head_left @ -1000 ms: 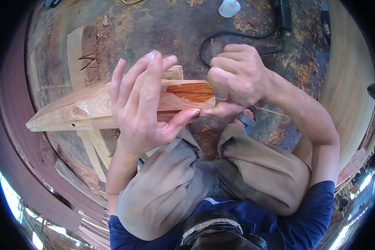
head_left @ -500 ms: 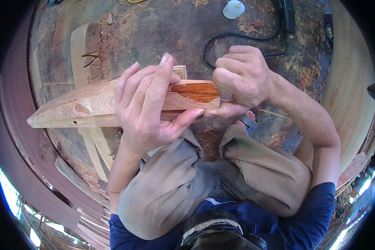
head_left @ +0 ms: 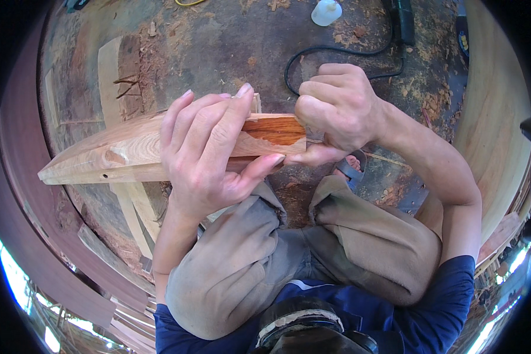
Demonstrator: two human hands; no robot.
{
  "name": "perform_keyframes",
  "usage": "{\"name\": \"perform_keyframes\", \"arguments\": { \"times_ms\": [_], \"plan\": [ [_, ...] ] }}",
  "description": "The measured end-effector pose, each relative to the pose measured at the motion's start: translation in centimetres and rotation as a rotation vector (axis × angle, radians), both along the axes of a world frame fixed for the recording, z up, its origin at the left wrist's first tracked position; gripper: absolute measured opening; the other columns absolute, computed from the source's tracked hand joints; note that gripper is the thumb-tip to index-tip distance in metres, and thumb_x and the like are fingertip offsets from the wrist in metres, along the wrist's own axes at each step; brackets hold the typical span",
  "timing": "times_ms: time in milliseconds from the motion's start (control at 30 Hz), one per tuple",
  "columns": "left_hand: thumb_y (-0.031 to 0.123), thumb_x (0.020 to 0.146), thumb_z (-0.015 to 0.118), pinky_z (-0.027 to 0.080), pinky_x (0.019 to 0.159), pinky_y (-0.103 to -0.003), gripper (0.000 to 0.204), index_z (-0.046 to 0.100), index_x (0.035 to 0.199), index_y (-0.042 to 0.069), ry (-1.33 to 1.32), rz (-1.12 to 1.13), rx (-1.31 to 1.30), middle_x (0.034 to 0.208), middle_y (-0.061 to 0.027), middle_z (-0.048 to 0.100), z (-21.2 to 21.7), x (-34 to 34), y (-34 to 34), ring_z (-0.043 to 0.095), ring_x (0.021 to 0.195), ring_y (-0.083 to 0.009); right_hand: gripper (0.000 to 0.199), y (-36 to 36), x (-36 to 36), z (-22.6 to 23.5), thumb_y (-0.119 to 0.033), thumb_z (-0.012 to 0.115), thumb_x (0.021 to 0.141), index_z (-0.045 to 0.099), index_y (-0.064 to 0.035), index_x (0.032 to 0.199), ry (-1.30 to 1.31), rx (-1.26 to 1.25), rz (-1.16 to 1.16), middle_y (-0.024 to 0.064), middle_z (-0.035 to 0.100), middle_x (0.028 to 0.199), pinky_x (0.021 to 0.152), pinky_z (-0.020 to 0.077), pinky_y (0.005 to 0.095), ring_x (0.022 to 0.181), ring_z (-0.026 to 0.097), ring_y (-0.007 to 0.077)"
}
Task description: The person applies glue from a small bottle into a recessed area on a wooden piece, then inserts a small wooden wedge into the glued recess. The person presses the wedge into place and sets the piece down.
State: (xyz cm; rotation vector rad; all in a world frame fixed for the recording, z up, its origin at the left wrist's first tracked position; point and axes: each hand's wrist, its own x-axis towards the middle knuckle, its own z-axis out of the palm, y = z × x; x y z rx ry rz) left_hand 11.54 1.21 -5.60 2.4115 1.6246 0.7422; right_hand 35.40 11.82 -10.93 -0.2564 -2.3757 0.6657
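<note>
A long, tapering piece of shaped wood (head_left: 138,144) lies across in front of me, with its narrow tip at the left. Near its right end is a smooth, glossy orange-brown patch (head_left: 274,131) with a ragged lower border against paler wood. My left hand (head_left: 203,141) straddles the piece, fingers bent over its top and far side, thumb along the near edge. At the right end, my right hand (head_left: 342,112) has its fingers curled into the palm. Its index knuckle and thumb meet the corners of that end. Whatever lies inside the curled fingers is hidden.
Wood shavings litter the dark floor (head_left: 218,53). A white plastic bottle (head_left: 326,12) stands at the far side. To its right lies a dark power tool (head_left: 403,23) with a looping black cable (head_left: 330,51). Boards (head_left: 111,76) lie at the left; a large pale timber (head_left: 497,106) curves along the right.
My left index finger has shifted slightly right along the wood and covers a little more of the orange-brown patch. My right hand stays at the wood's end; the whole view has shifted slightly.
</note>
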Motion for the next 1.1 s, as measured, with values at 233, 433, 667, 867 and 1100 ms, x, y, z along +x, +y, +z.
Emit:
{"name": "perform_keyframes", "arguments": {
  "times_ms": [233,433,667,867,1100],
  "plan": [
    [0.045,0.088,0.080,0.041,0.116,-0.054,0.051,0.075,0.126,0.012,0.073,-0.112,-0.122,0.119,-0.0039,0.072,1.1,0.2,0.6,0.068,0.117,-0.0258,0.051,-0.1,0.1,0.0,-0.054,0.083,0.080,0.057,-0.0109,0.081,-0.011,-0.006,-0.009,0.0036,0.055,0.070,0.053,0.0452,0.0354,0.057,0.060,0.0234],
    [0.029,0.087,0.077,0.033,0.123,-0.063,0.051,0.070,0.133,0.007,0.070,-0.246,-0.270,0.125,-0.0085,0.070,2.5,0.8,1.3,0.064,0.130,-0.0295,0.051,-0.5,0.1,0.1,-0.056,0.083,0.081,0.057,-0.0110,0.081,-0.001,-0.015,-0.027,0.0032,0.058,0.071,0.055,0.0474,0.0357,0.058,0.063,0.0232],
    [0.025,0.087,0.076,0.029,0.127,-0.066,0.053,0.067,0.135,0.005,0.075,-0.335,-0.293,0.132,-0.0113,0.069,2.7,0.4,1.7,0.062,0.137,-0.0298,0.054,-0.7,0.0,-0.5,-0.055,0.084,0.082,0.053,-0.0110,0.078,0.061,-0.037,-0.007,0.0030,0.050,0.072,0.054,0.0407,0.0352,0.056,0.055,0.0217],
    [0.025,0.090,0.074,0.028,0.128,-0.066,0.050,0.068,0.134,0.004,0.111,-0.277,-0.264,0.132,-0.0104,0.070,1.4,0.9,0.7,0.063,0.137,-0.0276,0.056,-0.7,0.6,0.2,-0.063,0.076,0.088,0.054,-0.0115,0.081,-0.073,-0.016,-0.025,0.0039,0.052,0.071,0.057,0.0443,0.0358,0.059,0.059,0.0229],
    [0.031,0.101,0.067,0.025,0.129,-0.066,0.044,0.066,0.135,0.005,0.137,-0.250,-0.240,0.131,-0.0105,0.071,1.4,0.8,0.0,0.065,0.135,-0.0287,0.062,-0.8,1.4,-0.4,-0.073,0.072,0.084,0.057,-0.0130,0.084,-0.129,-0.125,0.020,0.0039,0.058,0.076,0.059,0.0457,0.0378,0.064,0.064,0.0253]
  ]
}}
